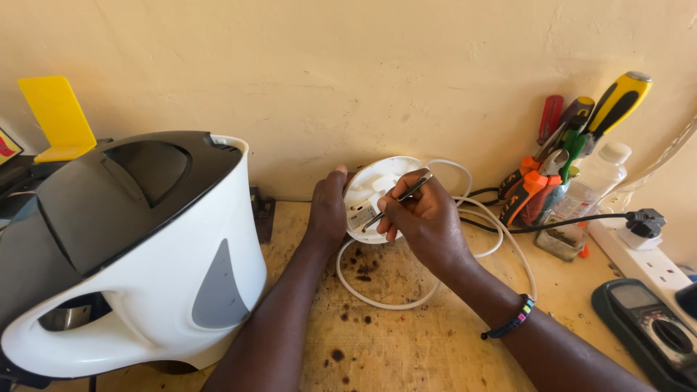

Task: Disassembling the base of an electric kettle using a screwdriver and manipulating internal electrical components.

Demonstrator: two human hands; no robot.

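Observation:
My left hand [327, 208] grips the left edge of a round white kettle base [377, 180], tilted up against the wall with its underside toward me. My right hand [423, 218] pinches thin metal tweezers [404, 197] whose tip rests on a small metal contact inside the base. The base's white power cord [396, 297] loops on the worn wooden bench below my hands. A beaded bracelet circles my right wrist.
A white electric kettle [138, 247] with a dark lid lies tilted at the left. At the right stand a jar of screwdrivers and pliers [555, 174], a clear plastic bottle [599, 178], a white power strip [653, 261] and a dark multimeter [650, 323]. A yellow plastic piece [58, 116] leans far left.

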